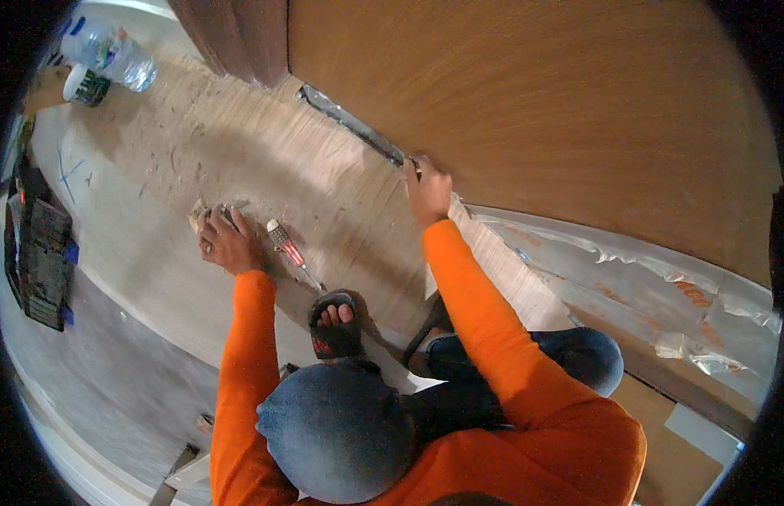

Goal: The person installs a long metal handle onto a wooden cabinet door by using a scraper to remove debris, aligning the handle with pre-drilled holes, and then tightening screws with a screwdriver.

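Observation:
My left hand (230,240) is low over the pale wood-grained board (324,202), its fingers curled round something that I cannot make out. A small tan scrap (198,216) shows at its fingertips. Just right of that hand lies a screwdriver (286,243) with a red and pale handle, its shaft pointing at my sandalled foot (335,325). My right hand (428,192) is closed at the lower edge of a large brown wooden panel (561,110). A small dark bit shows between its fingers. Beside it, a dark slot with a greyish strip (350,121) runs along the panel's edge.
A clear water bottle (110,52) and a small white-lidded tub (86,86) are at the far left. Nearer on the left lies a black case (46,261). Torn plastic film (628,278) covers the strip at right. Dust and crumbs dot the board.

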Action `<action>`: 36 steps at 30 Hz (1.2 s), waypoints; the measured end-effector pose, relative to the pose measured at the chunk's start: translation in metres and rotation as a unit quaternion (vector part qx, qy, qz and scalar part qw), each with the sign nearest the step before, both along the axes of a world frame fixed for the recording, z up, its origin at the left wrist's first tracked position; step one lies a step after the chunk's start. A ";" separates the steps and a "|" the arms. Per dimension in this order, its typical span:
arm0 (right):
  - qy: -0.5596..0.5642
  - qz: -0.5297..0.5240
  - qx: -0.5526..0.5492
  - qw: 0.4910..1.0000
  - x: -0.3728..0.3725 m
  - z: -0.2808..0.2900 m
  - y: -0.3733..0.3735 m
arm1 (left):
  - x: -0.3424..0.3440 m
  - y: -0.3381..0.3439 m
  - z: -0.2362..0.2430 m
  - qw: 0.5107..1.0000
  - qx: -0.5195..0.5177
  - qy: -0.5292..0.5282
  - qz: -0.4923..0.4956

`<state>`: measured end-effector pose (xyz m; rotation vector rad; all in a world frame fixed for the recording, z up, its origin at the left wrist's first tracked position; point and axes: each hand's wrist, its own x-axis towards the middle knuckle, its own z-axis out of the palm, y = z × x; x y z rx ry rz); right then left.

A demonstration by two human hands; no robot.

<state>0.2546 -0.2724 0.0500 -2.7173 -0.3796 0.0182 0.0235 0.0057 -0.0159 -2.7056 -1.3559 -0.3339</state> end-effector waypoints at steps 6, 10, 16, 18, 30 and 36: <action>-0.042 0.085 -0.100 0.990 0.022 0.009 0.022 | 0.013 -0.008 0.015 0.991 -0.065 -0.108 0.052; 0.045 0.104 -0.184 0.976 0.031 0.008 0.026 | 0.015 -0.010 0.011 0.992 -0.068 -0.073 0.074; 0.070 0.165 -0.241 0.954 0.039 0.012 0.042 | 0.011 -0.004 0.003 0.992 -0.021 -0.106 0.064; 0.097 0.173 -0.279 0.940 0.038 0.009 0.047 | 0.004 -0.001 -0.005 0.995 -0.010 -0.076 0.062; 0.088 0.188 -0.262 0.942 0.021 0.030 0.050 | -0.003 -0.001 -0.012 0.991 0.033 -0.117 0.057; 0.080 0.129 -0.181 0.972 0.039 0.012 0.040 | 0.002 0.000 -0.015 0.994 -0.007 -0.061 0.087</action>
